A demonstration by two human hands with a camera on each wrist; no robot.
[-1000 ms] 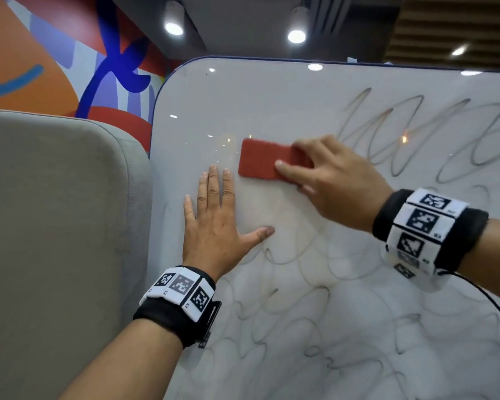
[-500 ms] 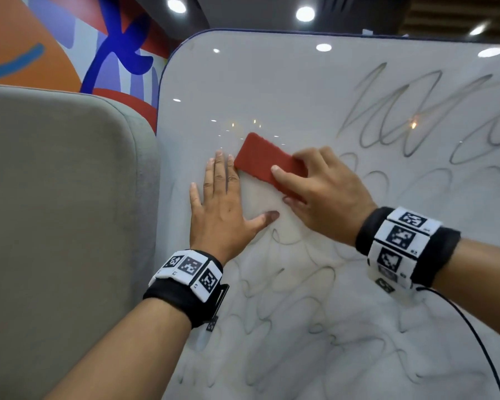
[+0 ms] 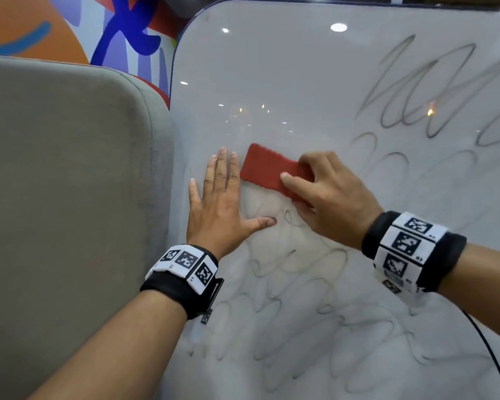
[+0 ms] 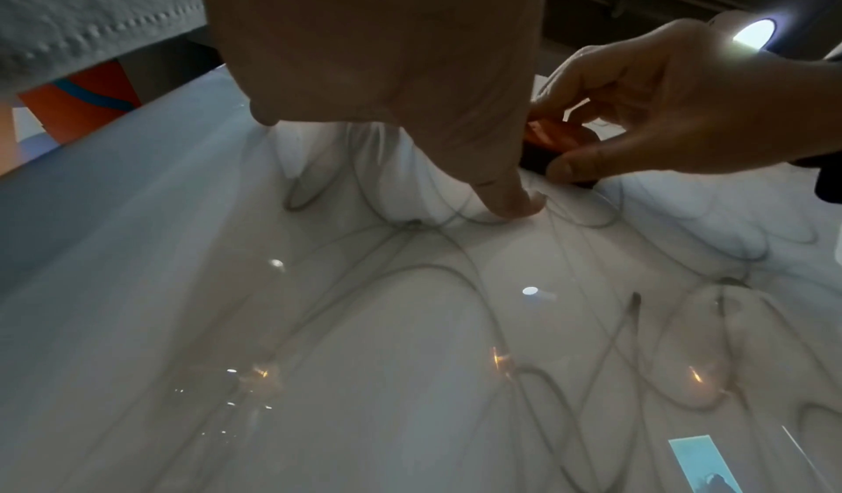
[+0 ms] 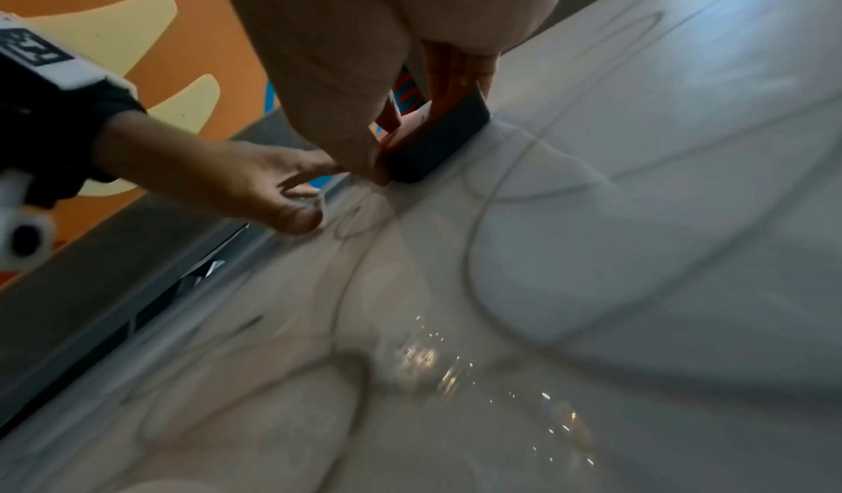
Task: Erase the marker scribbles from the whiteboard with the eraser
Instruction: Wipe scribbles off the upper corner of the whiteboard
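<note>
A red eraser [image 3: 267, 170] lies tilted on the whiteboard [image 3: 286, 76], and my right hand [image 3: 326, 194] grips its right end, thumb on the near edge. Its dark felt side [image 5: 437, 144] presses on the board. My left hand [image 3: 223, 203] lies flat on the board just left of the eraser, fingers straight, thumb spread toward the right. Grey marker scribbles [image 3: 433, 105] run across the upper right, and fainter loops [image 3: 286, 298] cover the lower half. The patch above the hands is wiped clean. The right hand [image 4: 674, 104] also shows in the left wrist view.
A grey padded panel [image 3: 70, 197] stands against the board's left edge. Behind it is a wall mural [image 3: 122, 27] in orange, blue and red. A thin black cable [image 3: 491, 350] hangs from my right wrist band over the board's lower right.
The eraser has swept down and left along the board, tilting from level to slanted beside the left fingers. The left hand has stayed flat in place. The view has dipped.
</note>
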